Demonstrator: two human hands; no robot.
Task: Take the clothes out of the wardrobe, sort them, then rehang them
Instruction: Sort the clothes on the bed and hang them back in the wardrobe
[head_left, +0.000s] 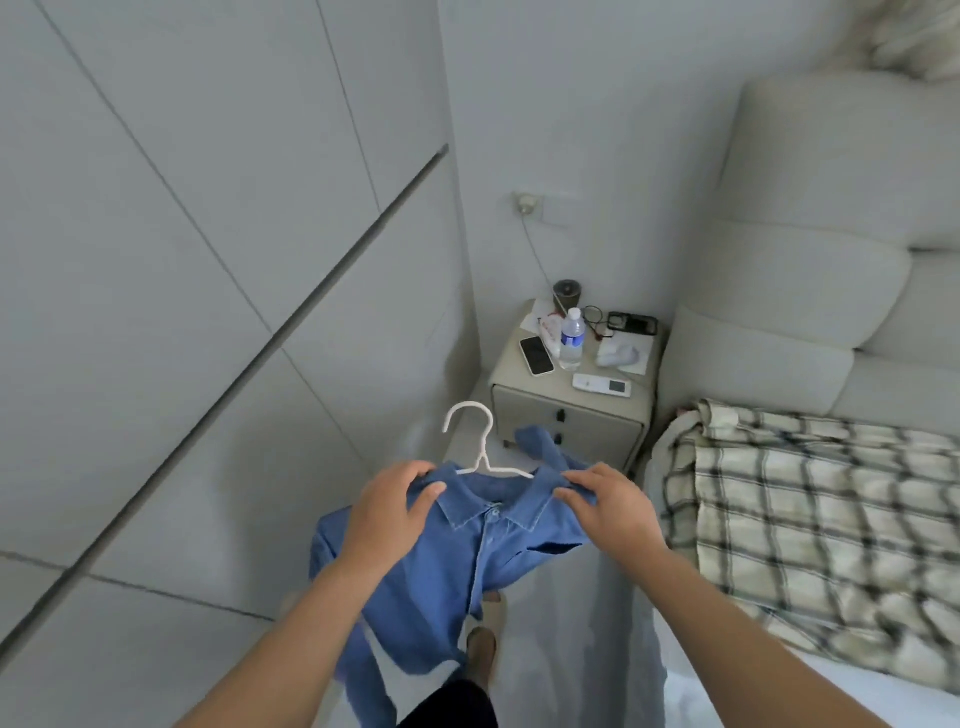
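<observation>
A pale bedroom floor (561, 623) is seen from above, between closed wardrobe doors (182, 260) and a bed (810, 499) with a checked blanket. Nearest, a blue denim shirt (467, 551) on a white hanger (480, 447) is held in mid-air: its left shoulder is grasped by the left hand (387, 514), its right shoulder by the fingers of the right hand (613, 506). Beyond, a bedside surface (571, 400) is set with a water bottle (571, 338), a phone (537, 355) and a remote (601, 385).
</observation>
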